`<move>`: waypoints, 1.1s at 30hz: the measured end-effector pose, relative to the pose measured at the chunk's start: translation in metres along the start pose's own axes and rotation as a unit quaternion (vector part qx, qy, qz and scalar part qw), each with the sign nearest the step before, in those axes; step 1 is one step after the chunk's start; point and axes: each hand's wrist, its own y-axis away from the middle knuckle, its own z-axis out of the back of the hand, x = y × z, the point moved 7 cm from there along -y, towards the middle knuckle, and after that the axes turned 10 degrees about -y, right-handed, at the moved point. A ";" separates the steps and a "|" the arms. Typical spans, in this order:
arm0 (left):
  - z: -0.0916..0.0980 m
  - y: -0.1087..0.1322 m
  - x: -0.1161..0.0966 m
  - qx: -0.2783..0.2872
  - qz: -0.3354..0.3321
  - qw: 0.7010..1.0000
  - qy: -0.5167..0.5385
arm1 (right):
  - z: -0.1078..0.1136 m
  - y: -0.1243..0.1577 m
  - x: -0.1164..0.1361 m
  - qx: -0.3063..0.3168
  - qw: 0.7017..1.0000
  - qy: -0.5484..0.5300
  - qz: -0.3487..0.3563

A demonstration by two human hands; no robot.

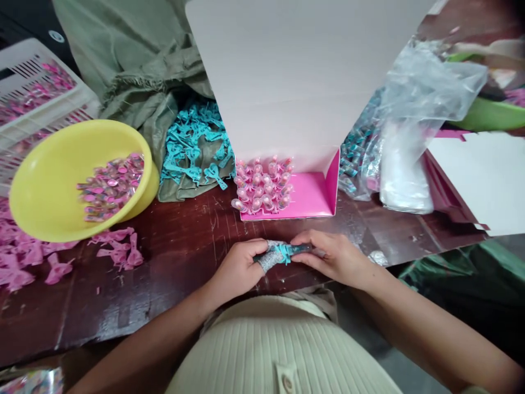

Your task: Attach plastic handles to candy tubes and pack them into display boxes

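Note:
At the table's front edge, my left hand [240, 265] pinches a small turquoise plastic piece [284, 253] between thumb and finger, both wrapped in grey speckled covering. My right hand [338, 256] grips a narrow, clear, dark-looking tube [301, 249] that meets the turquoise piece end to end. How the two join is hidden by my fingers. Just beyond my hands stands an open pink display box [314, 194] with its white lid raised. Several pink pieces with clear rounded tops [264, 186] stand upright in rows in its left part.
Left, a yellow basin [53, 175] holds small wrapped pieces, with pink plastic parts [121, 249] before it and a white crate [77, 104] behind. Turquoise parts [192, 142] lie on green cloth. At right are plastic bags [406, 169] and a flat white-and-pink carton [492, 180].

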 end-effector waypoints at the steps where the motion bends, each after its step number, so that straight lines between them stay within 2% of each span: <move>1: 0.000 -0.001 -0.003 0.000 -0.004 1.000 -0.007 | 0.003 0.002 0.000 0.003 1.000 0.005 -0.002; 5: -0.002 -0.007 -0.014 0.012 -0.047 0.997 -0.057 | 0.006 0.007 0.001 0.012 1.000 -0.003 -0.005; 8: -0.006 -0.012 -0.021 -0.005 -0.086 0.989 -0.117 | 0.007 0.007 0.000 -0.011 1.000 -0.016 -0.019; 12: -0.011 -0.016 -0.031 -0.060 -0.158 0.963 -0.209 | 0.014 0.010 -0.015 -0.028 0.991 -0.058 -0.121; 15: -0.013 -0.023 -0.030 -0.068 -0.169 0.956 -0.228 | 0.027 0.016 -0.024 -0.019 0.983 -0.056 -0.175; 18: -0.011 -0.029 -0.029 -0.075 -0.165 0.951 -0.249 | 0.039 0.018 -0.022 -0.017 0.985 -0.019 -0.168; 21: -0.013 -0.031 -0.035 -0.088 -0.199 0.929 -0.299 | 0.042 0.014 -0.016 -0.016 0.988 0.015 -0.151; 23: -0.013 -0.031 -0.039 -0.103 -0.219 0.916 -0.319 | 0.045 0.011 -0.017 -0.011 0.985 0.025 -0.169; 25: -0.010 -0.033 -0.039 -0.100 -0.206 0.929 -0.291 | 0.059 0.009 -0.025 -0.029 0.981 0.018 -0.190; 26: -0.008 -0.035 -0.038 -0.088 -0.185 0.945 -0.256 | 0.074 0.009 -0.032 -0.065 0.979 0.019 -0.193; 28: -0.006 -0.041 -0.032 -0.046 -0.122 0.979 -0.155 | 0.117 0.011 -0.053 -0.176 0.962 0.075 -0.195; 30: -0.009 -0.045 -0.027 0.002 -0.056 0.998 -0.041 | 0.158 0.013 -0.080 -0.264 0.924 0.188 -0.201; 32: -0.017 -0.049 -0.024 0.039 -0.011 0.997 0.064 | 0.176 0.008 -0.112 -0.256 0.904 0.270 -0.212; 33: -0.022 -0.051 -0.024 0.047 0.002 0.993 0.107 | 0.179 0.004 -0.127 -0.236 0.905 0.282 -0.216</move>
